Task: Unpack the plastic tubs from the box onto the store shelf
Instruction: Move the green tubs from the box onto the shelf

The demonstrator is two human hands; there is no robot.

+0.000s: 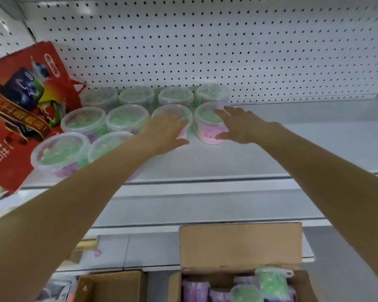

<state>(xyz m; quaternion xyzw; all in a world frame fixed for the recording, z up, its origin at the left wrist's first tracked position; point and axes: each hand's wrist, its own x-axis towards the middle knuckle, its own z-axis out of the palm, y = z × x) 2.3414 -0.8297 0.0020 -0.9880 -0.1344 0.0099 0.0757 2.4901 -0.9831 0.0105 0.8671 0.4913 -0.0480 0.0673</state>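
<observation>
You're pressing L hand [166, 132] and R hand [238, 125], fingers wide and straightish, against two tubs [205, 127] on the shelf [271, 153]. More are sitting in the box [238, 243] below. They're looking light, thin-walled, slick. Prob best gripping round the wall under the rim, w/o squeezing.

Tubs [127, 120] stand in rows on the shelf [271, 153], right of a carton [20, 101]. The box [240, 280] sits below, holding more tubs.
</observation>
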